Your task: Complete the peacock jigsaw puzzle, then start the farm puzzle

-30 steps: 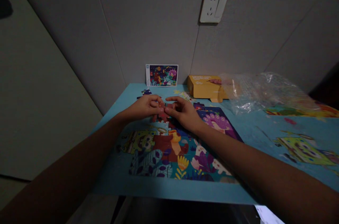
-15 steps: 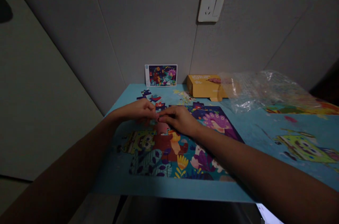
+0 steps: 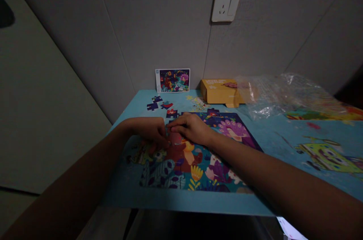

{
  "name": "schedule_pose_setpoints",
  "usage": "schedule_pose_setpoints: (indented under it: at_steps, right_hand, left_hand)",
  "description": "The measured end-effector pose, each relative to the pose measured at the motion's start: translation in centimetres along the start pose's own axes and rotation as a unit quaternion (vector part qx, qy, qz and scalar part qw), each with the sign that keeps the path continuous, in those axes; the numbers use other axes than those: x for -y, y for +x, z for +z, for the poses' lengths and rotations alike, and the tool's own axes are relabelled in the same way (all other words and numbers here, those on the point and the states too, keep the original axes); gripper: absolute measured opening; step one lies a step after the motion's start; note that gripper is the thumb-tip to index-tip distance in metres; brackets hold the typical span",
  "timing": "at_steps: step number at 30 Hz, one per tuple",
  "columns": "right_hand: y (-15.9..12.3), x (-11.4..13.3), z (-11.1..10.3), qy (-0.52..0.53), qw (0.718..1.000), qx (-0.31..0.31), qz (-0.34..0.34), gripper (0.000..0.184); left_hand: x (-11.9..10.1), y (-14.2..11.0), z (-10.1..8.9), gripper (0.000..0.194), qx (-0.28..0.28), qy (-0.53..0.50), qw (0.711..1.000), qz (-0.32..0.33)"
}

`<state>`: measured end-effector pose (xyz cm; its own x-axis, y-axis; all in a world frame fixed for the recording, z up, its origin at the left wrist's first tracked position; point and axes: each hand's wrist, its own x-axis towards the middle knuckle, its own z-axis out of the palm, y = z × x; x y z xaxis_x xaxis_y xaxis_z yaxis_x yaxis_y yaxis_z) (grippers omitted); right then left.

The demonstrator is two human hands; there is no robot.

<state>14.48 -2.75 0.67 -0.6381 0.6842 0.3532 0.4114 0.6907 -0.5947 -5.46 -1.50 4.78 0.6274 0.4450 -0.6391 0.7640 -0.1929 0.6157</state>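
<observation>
The left hand (image 3: pixel 154 130) is curled nearly into a fist, knuckles up, its fingertips turned down on the puzzle (image 3: pixel 193 157) at its ten o'clock side; whether a piece is pinched beneath cannot be told. The right hand (image 3: pixel 193 128) lies just beside it at eleven, fingers bent and drawn together, thumb tucked close under them, the tips on or just over a pinkish patch of the picture. The gap there is small, and whether it grips anything is hidden.

Around the fingers, the puzzle looks mostly joined. The brown and orange figures at its middle, the leaves at eight, the yellow flower at six, the rabbits at four and the peacock at two all read as continuous picture. The ten-to-eleven corner appears to be the part left, though the hands cover some of it. A dark piece (image 3: pixel 213 112) juts past the edge near twelve; whether it is locked in is unclear.

Farther out at eleven lie four loose pieces: a red one (image 3: pixel 171 113) nearest the right hand, a red-and-blue one (image 3: pixel 166 105), and two dark ones (image 3: pixel 152 107) beyond. Behind them, the picture card (image 3: pixel 173 81) leans on the wall. The yellow box (image 3: pixel 221 92) sits at one, the clear bag (image 3: pixel 283 96) at two, all on the blue table (image 3: pixel 170 202).
</observation>
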Motion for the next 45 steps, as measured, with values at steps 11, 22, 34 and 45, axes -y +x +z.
schedule_pose_setpoints:
  at_steps: [11,22,34,45]
  right_hand:
    - [0.0,-0.3,0.1,0.132,0.986,-0.066,0.082,0.016]
    - [0.3,-0.5,-0.2,0.319,0.919,-0.156,0.171,0.036]
    - [0.4,-0.7,-0.1,0.346,0.900,-0.183,0.191,0.040]
    - [0.2,-1.1,0.1,0.315,0.920,-0.177,0.150,0.031]
  left_hand:
    - [0.1,-0.2,-0.4,0.030,-0.089,-0.030,0.993,0.065]
    - [0.2,0.0,-0.9,0.033,-0.335,-0.102,0.916,0.196]
    - [0.4,0.1,-0.9,0.033,-0.287,-0.103,0.935,0.181]
    - [0.8,-0.3,-1.2,0.032,-0.206,-0.097,0.957,0.179]
